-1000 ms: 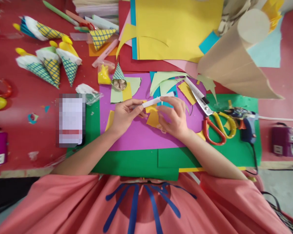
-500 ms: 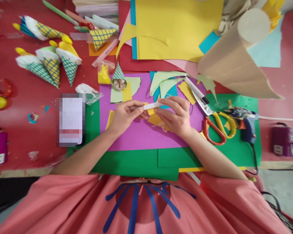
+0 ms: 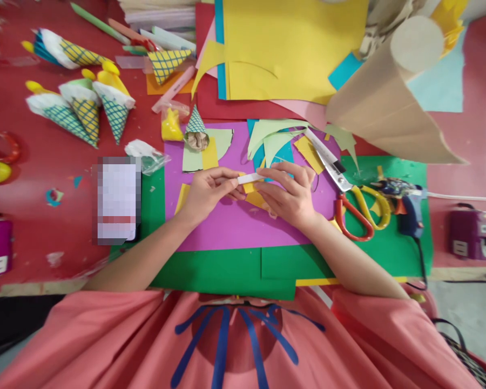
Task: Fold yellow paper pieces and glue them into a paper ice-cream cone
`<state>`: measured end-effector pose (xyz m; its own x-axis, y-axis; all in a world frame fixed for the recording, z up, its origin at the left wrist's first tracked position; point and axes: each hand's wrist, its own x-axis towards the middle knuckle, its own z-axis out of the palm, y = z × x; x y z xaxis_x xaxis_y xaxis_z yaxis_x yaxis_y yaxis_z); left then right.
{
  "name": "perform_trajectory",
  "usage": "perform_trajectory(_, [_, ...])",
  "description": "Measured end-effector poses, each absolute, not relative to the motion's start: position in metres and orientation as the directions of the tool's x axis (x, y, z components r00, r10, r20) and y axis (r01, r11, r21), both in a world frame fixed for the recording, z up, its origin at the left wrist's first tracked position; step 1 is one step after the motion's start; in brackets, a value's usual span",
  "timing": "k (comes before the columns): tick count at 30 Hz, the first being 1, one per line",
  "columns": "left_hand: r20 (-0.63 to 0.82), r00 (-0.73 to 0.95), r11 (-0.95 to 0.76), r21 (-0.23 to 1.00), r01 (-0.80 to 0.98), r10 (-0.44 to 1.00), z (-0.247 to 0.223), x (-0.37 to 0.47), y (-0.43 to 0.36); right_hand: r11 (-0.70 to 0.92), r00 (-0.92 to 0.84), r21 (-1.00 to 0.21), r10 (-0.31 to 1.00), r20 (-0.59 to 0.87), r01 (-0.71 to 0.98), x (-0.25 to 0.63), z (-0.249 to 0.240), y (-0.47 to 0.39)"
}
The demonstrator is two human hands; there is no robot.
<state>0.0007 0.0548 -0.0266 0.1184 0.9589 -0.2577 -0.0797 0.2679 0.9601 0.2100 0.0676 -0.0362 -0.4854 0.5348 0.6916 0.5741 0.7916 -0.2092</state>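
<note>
Above a purple sheet (image 3: 227,235), a narrow white strip (image 3: 250,178) spans between my two hands. My left hand (image 3: 214,189) pinches its left end between thumb and fingers. On the right end, the fingers of my right hand (image 3: 289,189) are closed, curled over the strip. Pieces of yellow paper (image 3: 256,199) lie beneath the hands. Just beyond them are pale green paper offcuts (image 3: 269,135) and a small cone with a green lattice pattern (image 3: 196,127). What the strip is made of I cannot make out.
Large scissors (image 3: 344,186) with red and yellow handles lie right of my hands, beside a blue glue gun (image 3: 411,213). A phone (image 3: 117,200) lies to the left. Several decorated paper cones (image 3: 81,108) rest at the upper left. A big brown paper cone (image 3: 372,102) lies upper right.
My right hand has shifted very slightly left along the white strip, so less of the strip shows. My left hand keeps its pinch in the same place.
</note>
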Motion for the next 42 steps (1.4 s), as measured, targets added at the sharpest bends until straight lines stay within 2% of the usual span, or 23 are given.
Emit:
perform_trajectory(5, [-0.21,0.114,0.206,0.977,0.049,0.971,-0.024,0.004,0.052,0.804,-0.497,-0.268,0.551,0.67,0.53,0.209,-0.037,0.068])
perform_trajectory(11, [-0.12,0.182,0.102,0.989,0.105,0.976,-0.03,0.001,0.052,0.794,-0.507,-0.38,0.599,0.62,0.475,0.206,-0.035,0.069])
perform_trajectory(18, [-0.02,0.282,-0.035,0.981,0.189,0.959,-0.028,-0.002,0.05,0.678,-0.499,-0.621,0.725,0.475,0.394,0.206,-0.031,0.069])
perform_trajectory(23, [0.06,0.312,-0.147,0.953,0.265,0.948,-0.029,-0.005,0.052,0.683,-0.518,-0.622,0.716,0.468,0.383,0.206,-0.035,0.068])
perform_trajectory(31, [0.0,0.397,-0.104,0.966,0.239,0.918,-0.032,-0.01,0.056,0.657,-0.521,-0.65,0.734,0.435,0.382,0.205,-0.036,0.064])
perform_trajectory(36, [0.096,0.388,-0.262,0.877,0.402,0.917,-0.03,-0.008,0.056,0.638,-0.523,-0.678,0.743,0.417,0.365,0.203,-0.036,0.063])
perform_trajectory(42, [0.152,0.372,-0.311,0.854,0.417,0.916,-0.03,-0.006,0.055,0.546,-0.492,-0.74,0.804,0.333,0.392,0.205,-0.036,0.063])
